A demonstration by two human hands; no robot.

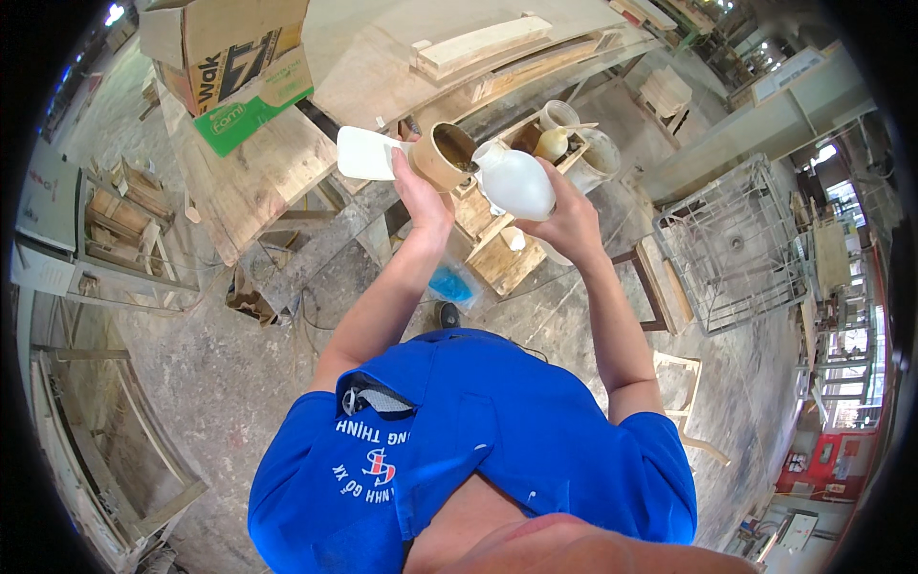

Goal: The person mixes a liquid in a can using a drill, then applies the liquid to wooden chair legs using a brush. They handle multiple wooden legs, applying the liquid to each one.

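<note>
1. A white plastic bottle [516,180] sits just above the middle of the frame, tipped on its side with its neck pointing left toward a tan round cup [445,155].
2. The right hand [571,222] is wrapped around the bottle from below and behind, fingers closed on its belly.
3. The left hand [421,191] is raised beside it, fingers curled up around the cup, which is tilted so that its dark mouth faces the bottle's neck; the two nearly touch.
4. A flat white plastic piece [365,153] sticks out to the left of the cup, behind the left hand's fingertips; I cannot tell whether the hand holds it too.
5. Behind the hands, in the upper middle, a wooden box [497,251] holds a pale jar [558,116] and a rounded yellowish bottle [552,143].
6. Further up lies a counter [373,67] of plywood with wooden slats [483,45] on it.
7. A cardboard box [229,57] with a green panel stands at the upper left.
8. A small blue bag [455,284] lies on the dusty concrete floor [220,373] below the hands.
9. A wire rack [741,244] stands at the right of the frame.
10. The person's blue shirt [459,440] fills the lower middle.
</note>
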